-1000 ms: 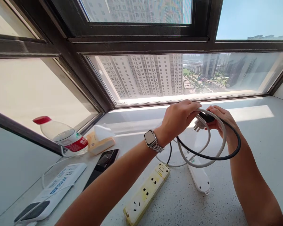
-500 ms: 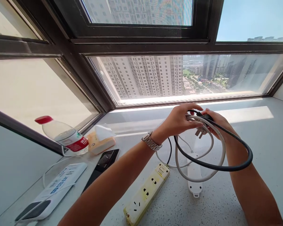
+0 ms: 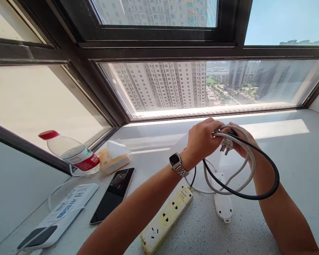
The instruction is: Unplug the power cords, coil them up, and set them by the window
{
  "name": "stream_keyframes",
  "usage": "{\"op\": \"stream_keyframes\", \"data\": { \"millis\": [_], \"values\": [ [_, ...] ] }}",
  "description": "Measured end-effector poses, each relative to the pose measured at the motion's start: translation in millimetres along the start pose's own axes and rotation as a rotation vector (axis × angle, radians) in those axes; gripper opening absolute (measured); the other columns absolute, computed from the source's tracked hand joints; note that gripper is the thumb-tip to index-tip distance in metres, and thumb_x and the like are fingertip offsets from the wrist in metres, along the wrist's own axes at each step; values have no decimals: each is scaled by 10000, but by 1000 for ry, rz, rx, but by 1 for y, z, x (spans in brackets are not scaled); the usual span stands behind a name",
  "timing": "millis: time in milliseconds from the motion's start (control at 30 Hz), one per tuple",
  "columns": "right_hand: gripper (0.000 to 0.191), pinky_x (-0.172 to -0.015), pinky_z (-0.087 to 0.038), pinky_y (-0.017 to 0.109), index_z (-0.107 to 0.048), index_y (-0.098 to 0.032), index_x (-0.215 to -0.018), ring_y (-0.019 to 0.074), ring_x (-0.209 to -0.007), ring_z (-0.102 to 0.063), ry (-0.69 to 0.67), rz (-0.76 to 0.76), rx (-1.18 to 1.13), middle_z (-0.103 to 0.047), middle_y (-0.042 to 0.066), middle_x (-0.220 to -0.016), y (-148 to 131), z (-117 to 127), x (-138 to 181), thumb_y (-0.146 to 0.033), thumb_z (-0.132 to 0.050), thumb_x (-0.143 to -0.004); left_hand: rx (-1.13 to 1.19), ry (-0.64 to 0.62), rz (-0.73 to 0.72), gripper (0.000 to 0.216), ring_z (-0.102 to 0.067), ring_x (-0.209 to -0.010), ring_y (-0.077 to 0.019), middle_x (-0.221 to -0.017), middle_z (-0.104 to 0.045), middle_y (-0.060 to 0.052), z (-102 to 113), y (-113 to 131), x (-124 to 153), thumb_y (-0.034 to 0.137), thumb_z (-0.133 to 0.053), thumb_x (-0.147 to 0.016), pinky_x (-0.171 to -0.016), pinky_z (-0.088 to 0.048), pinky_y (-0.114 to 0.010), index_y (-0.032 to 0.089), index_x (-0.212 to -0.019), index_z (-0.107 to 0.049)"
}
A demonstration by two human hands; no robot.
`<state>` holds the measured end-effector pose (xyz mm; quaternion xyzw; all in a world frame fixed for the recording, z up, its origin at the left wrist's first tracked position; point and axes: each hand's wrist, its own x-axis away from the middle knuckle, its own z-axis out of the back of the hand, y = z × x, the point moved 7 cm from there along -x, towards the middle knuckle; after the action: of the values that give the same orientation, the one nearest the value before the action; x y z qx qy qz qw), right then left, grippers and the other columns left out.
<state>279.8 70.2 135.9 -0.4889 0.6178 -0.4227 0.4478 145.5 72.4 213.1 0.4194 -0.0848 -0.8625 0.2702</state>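
My left hand (image 3: 203,140) is closed around a bundle of looped cords, a white cord (image 3: 248,173) and a black cord (image 3: 271,187), held above the sill. My right hand (image 3: 241,143) grips the same bundle from behind, mostly hidden by the loops. A white three-pin plug (image 3: 227,144) sticks out between the two hands. The loops hang down over my right forearm. Below them a white power strip (image 3: 223,207) lies on the speckled sill, and a yellowed power strip (image 3: 166,221) lies to its left. A watch is on my left wrist.
On the sill (image 3: 295,152) at left stand a water bottle with a red cap (image 3: 69,152), a yellow tissue pack (image 3: 113,159), a black phone (image 3: 113,194) and a white device (image 3: 55,216). Dark window frames rise behind.
My left hand has turned over the bundle, so the watch face shows again. The cord loops have drawn in slightly and the plug now points down between my hands.
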Motion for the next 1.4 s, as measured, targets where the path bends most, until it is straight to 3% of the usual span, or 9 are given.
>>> {"op": "stream_keyframes", "data": {
  "millis": [200, 367, 533, 700, 933, 1033, 1167, 1267, 1400],
  "values": [
    [712, -484, -517, 276, -689, -181, -960, 201, -666, -640, -192, -73, 32, -696, 93, -832, 2, 1, 6, -789, -344, -821, -125, 42, 193, 305, -513, -621, -131, -697, -648, -14, 7, -3, 1, 413, -542, -865, -544, -278, -255, 203, -705, -695],
    [675, -595, -487, 267, -661, -201, -1162, 258, -966, -602, -314, 66, 370, -640, 101, -1183, -25, 4, 22, -725, -559, -749, -195, -78, 271, 323, -507, -597, -144, -646, -637, -8, 2, -8, 4, 431, -513, -849, -529, -241, -267, 211, -677, -673],
    [558, -612, -455, 266, -624, -195, -1184, 208, -804, -589, -310, 53, 693, -676, 58, -967, -34, 2, 35, -499, -715, -725, -269, -135, 278, 314, -517, -575, -166, -602, -609, -22, -6, -12, 4, 431, -509, -834, -526, -229, -283, 223, -660, -667],
    [241, -474, -360, 221, -702, -207, -819, 132, -553, -487, -94, 129, 860, -600, -6, -617, -42, 7, 38, -429, -719, -729, -265, -144, 246, 240, -451, -503, -158, -506, -533, -15, -11, -13, 4, 368, -596, -742, -509, -205, -279, 216, -557, -608],
    [373, -427, -445, 227, -696, -138, -785, 121, -457, -550, -147, -35, 347, -597, 5, -553, -28, 3, 32, -493, -758, -692, 213, -214, 290, 314, -371, -471, -87, -447, -443, 36, -11, -19, 3, 360, -615, -724, -473, -251, -236, 173, -487, -529],
    [428, -315, -340, 187, -662, -143, -769, 88, -318, -455, -198, -137, 114, -512, -41, -426, -15, -5, 28, -529, -787, -635, 516, -237, 289, 323, -408, -489, -76, -500, -492, 33, -11, -26, 4, 420, -667, -707, -475, -291, -217, 155, -548, -574],
    [501, -276, -237, 160, -649, -154, -848, 35, -276, -330, -207, -86, 1, -484, -75, -453, -2, -16, 17, -602, -754, -650, 742, -268, 369, 366, -367, -465, -52, -508, -455, 49, -11, -38, 5, 473, -760, -623, -445, -256, -197, 144, -614, -601],
    [522, -295, -245, 177, -643, -165, -870, 55, -296, -358, -136, -5, 22, -482, -67, -453, 5, -20, 8, -672, -629, -744, 805, -265, 446, 419, -273, -424, -25, -498, -385, 74, -13, -47, 5, 522, -777, -594, -412, -187, -192, 142, -656, -613],
    [514, -411, -391, 201, -649, -168, -856, 112, -464, -552, 110, 93, 89, -597, -9, -562, 9, -8, -2, -671, -587, -777, 785, -129, 533, 450, -265, -401, -18, -493, -352, 79, -12, -67, 1, 553, -763, -626, -388, -186, -184, 151, -619, -561]
  ]
}}
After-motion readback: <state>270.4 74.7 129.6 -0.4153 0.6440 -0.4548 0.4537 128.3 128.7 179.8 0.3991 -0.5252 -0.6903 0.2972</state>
